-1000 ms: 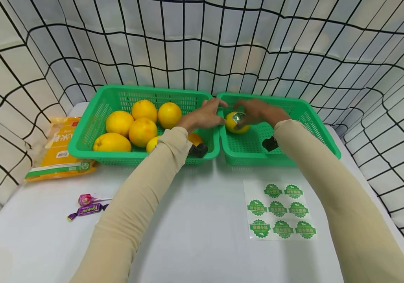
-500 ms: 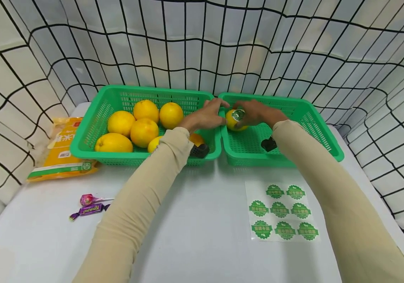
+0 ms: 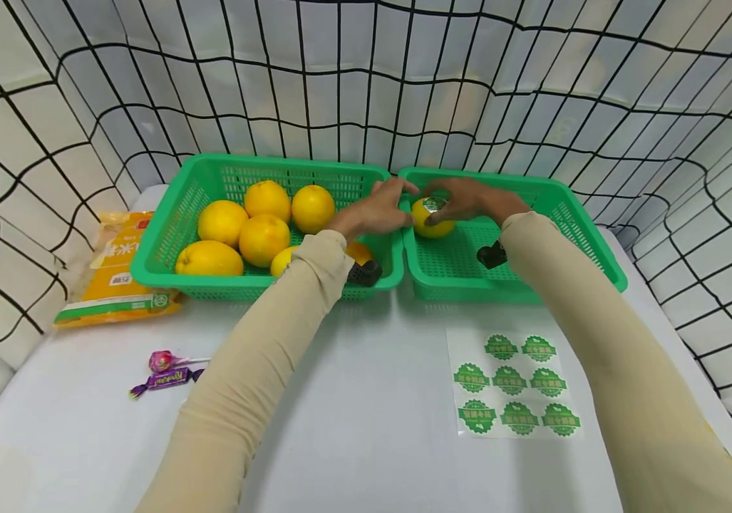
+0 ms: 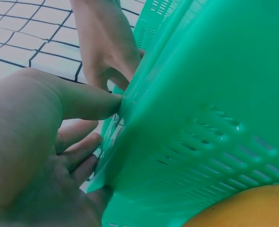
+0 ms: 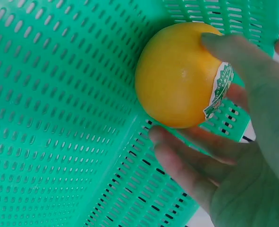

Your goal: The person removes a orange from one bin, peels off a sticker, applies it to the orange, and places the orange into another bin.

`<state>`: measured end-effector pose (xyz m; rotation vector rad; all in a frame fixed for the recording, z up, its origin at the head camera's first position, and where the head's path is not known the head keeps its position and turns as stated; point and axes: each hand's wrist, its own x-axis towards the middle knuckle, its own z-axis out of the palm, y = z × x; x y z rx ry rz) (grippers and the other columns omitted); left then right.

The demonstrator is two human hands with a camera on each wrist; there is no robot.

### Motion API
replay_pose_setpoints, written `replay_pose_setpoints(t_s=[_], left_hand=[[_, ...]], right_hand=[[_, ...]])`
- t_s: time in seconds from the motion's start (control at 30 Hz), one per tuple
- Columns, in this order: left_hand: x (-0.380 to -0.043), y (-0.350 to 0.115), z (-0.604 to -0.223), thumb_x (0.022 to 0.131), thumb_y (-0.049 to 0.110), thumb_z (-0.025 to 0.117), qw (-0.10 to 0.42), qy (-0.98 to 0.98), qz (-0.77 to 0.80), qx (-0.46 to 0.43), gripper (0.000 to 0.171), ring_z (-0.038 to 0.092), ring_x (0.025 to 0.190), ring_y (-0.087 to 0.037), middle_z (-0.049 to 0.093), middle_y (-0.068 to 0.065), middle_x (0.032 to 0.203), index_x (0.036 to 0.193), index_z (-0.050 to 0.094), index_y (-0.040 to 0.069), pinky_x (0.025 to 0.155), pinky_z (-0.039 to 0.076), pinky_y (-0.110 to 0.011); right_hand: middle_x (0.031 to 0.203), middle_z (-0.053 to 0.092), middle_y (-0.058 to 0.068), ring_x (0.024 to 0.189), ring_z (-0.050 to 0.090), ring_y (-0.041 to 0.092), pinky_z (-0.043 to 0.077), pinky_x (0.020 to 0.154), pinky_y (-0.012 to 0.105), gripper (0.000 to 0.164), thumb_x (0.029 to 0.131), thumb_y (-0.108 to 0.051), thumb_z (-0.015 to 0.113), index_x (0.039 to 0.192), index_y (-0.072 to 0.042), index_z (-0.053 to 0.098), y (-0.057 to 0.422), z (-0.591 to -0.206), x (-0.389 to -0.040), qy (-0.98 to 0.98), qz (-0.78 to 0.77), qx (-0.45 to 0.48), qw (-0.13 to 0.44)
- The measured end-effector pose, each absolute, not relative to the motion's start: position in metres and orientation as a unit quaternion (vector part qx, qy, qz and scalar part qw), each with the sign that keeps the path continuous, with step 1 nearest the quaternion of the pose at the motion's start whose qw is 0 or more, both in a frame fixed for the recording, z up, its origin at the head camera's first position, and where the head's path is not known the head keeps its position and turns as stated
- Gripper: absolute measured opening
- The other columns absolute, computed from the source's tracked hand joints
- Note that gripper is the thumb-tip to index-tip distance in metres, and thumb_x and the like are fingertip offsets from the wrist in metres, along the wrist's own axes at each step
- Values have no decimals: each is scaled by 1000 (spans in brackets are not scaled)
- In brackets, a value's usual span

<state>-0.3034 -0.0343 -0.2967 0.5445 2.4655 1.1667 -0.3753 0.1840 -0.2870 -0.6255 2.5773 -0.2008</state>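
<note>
My right hand (image 3: 468, 199) is in the right green basket (image 3: 507, 292), holding an orange (image 5: 177, 75) against its left end. In the right wrist view the thumb lies on top of the orange and the fingers curl beneath. A green and white sticker (image 5: 219, 90) shows on the orange's side, partly behind the thumb. At the inner end of the left green basket (image 3: 263, 165), my left hand (image 3: 375, 212) grips the rim where the two baskets meet. Its thumb and fingers bend at that rim in the left wrist view; some fingertips are hidden. Several oranges (image 3: 264, 240) fill the left basket.
A clear sheet with several green round stickers (image 3: 509, 380) lies before the right basket. An orange food bag (image 3: 118, 274) lies at the left. A lollipop (image 3: 162, 361) and a purple-wrapped candy (image 3: 169, 378) are at front left. Black netting (image 3: 340, 71) surrounds the table.
The orange has turned slightly under my right hand, its sticker shifting upward. My left hand stays at the rim. The whole head view has shifted slightly.
</note>
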Motion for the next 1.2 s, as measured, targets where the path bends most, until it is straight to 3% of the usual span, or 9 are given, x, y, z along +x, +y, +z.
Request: replay_pose_setpoints(t_s=[0.17, 0.33, 0.47, 0.67, 1.0, 1.2], left_hand=[[-303, -35, -296, 108, 16, 58, 177, 874, 410, 193, 58, 11, 159, -27, 20, -6, 174, 161, 35, 13, 127, 27, -52], [-303, -35, -296, 108, 17, 58, 178, 872, 413, 191, 58, 10, 160, -27, 20, -6, 174, 161, 35, 14, 127, 27, -54], [-303, -35, -295, 109, 18, 58, 179, 874, 410, 192, 58, 10, 160, -26, 20, -6, 174, 161, 34, 14, 127, 27, -54], [-303, -35, -294, 108, 17, 57, 179, 875, 407, 192, 59, 10, 160, -25, 20, -5, 174, 162, 34, 15, 127, 27, -50], [-301, -32, -296, 109, 16, 58, 179, 871, 414, 196, 59, 11, 159, -27, 20, -7, 174, 162, 34, 13, 127, 27, -52], [-303, -35, -295, 109, 17, 58, 179, 875, 408, 192, 59, 11, 159, -25, 20, -5, 174, 162, 33, 15, 128, 26, -51]], right_hand=[[163, 39, 23, 145, 42, 45, 39, 117, 63, 77, 99, -43, 76, 160, -12, 40, 184, -284, -371, 949, -61, -215, 224], [149, 52, 24, 131, 54, 41, 46, 110, 59, 71, 100, -42, 74, 155, -9, 43, 182, -285, -369, 951, -62, -218, 211], [147, 54, 23, 127, 58, 40, 48, 108, 57, 66, 102, -36, 71, 155, -6, 44, 177, -287, -368, 951, -63, -225, 201], [144, 55, 26, 125, 58, 42, 50, 106, 57, 73, 99, -32, 76, 158, -8, 40, 173, -294, -365, 952, -26, -236, 192], [162, 40, 27, 144, 44, 47, 40, 116, 62, 74, 99, -28, 75, 161, -7, 39, 181, -293, -374, 942, -58, -237, 229], [164, 36, 27, 144, 42, 48, 38, 117, 65, 77, 98, -30, 76, 162, -10, 36, 181, -290, -373, 941, -69, -229, 239]])
